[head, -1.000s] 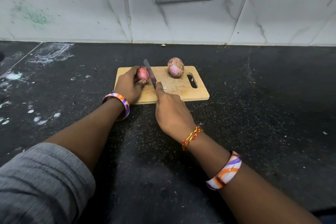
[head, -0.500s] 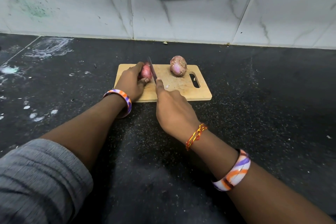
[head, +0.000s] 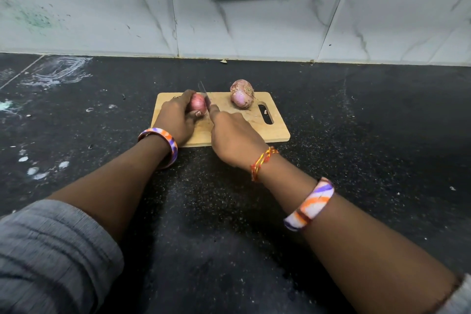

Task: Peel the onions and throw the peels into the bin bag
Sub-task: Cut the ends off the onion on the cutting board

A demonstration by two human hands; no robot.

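Head view: my left hand (head: 175,118) curls around a small red onion (head: 198,105) on the left part of the wooden cutting board (head: 276,132), thumb at its near side. My right hand (head: 234,136) grips a knife (head: 204,94), forefinger stretched along the blade, which stands against the onion's right side. A second, larger onion (head: 242,94), its dry skin on, sits free near the board's far edge, just beside the handle slot and well apart from both hands. The board lies on a black speckled countertop (head: 356,135).
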